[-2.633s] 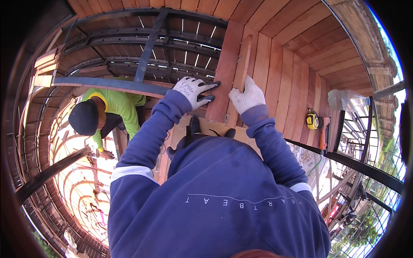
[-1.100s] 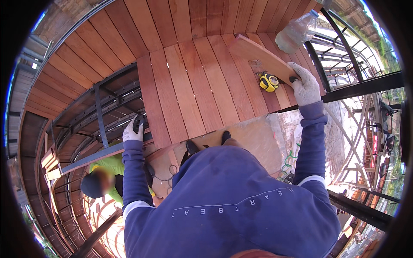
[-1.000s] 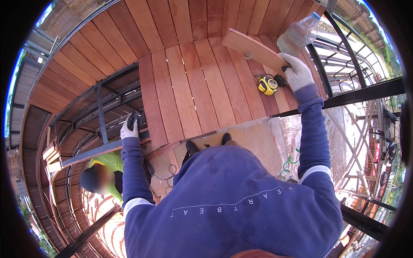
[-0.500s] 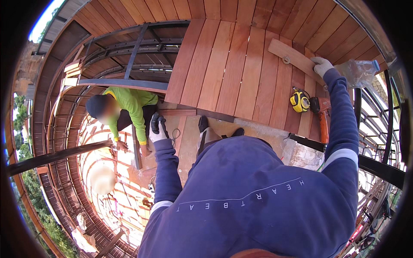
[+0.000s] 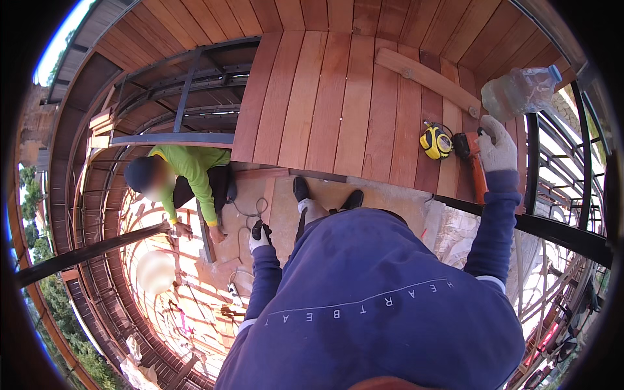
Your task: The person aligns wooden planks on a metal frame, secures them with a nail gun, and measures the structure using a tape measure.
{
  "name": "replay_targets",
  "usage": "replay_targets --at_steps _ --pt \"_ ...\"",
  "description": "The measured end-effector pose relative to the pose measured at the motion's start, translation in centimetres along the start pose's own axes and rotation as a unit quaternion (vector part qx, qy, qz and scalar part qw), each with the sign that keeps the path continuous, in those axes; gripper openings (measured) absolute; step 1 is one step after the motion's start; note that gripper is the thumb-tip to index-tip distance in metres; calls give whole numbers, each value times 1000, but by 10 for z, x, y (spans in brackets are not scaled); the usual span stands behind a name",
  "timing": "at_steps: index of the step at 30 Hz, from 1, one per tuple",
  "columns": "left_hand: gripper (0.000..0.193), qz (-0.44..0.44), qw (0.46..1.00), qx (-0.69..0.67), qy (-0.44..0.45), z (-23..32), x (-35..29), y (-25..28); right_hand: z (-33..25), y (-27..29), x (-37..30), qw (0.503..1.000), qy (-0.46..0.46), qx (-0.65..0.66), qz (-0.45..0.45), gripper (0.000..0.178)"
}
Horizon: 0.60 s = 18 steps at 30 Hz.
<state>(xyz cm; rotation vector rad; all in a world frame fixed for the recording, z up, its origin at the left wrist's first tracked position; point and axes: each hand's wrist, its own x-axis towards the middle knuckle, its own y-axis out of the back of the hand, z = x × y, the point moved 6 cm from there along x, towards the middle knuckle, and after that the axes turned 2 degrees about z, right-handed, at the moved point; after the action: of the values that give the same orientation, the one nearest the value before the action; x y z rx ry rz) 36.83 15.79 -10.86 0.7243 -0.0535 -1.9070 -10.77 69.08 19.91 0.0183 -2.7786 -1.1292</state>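
Observation:
My right hand [image 5: 498, 144], in a pale work glove, is beside an orange hand tool [image 5: 478, 175] with a dark head. Its fingers are partly bent and a little apart; whether they touch the tool I cannot make out. Just beyond the hand, a short wooden board [image 5: 432, 81] with two round marks rests across the deck planks [image 5: 344, 110]. A yellow-and-black tape measure [image 5: 435, 142] sits left of the tool. My left hand [image 5: 260, 237], in a white glove with black fingertips, hangs low with fingers slightly apart and nothing visible in it.
A large clear plastic bottle [image 5: 520, 91] lies at the right of the deck. On the left a co-worker in a green top [image 5: 192, 175] crouches, hands near the floor. Dark metal beams [image 5: 91, 250] cross at both sides. A thin cable [image 5: 260, 205] lies near my feet.
My right hand has let go of the board and come back toward the orange tool. The board now lies further left. My left hand has lowered and moved slightly right.

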Motion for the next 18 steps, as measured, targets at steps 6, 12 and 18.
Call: replay_targets --at_steps 6,12,18 --pt "36 69 944 57 -318 199 48 -8 36 15 -105 959 -11 -284 9 62" --pt "47 -33 782 193 -592 363 25 -119 51 -1 -96 925 -17 -379 1 66" --pt "62 -177 583 398 -686 375 2 -256 48 -3 -81 912 -75 -402 -43 49"
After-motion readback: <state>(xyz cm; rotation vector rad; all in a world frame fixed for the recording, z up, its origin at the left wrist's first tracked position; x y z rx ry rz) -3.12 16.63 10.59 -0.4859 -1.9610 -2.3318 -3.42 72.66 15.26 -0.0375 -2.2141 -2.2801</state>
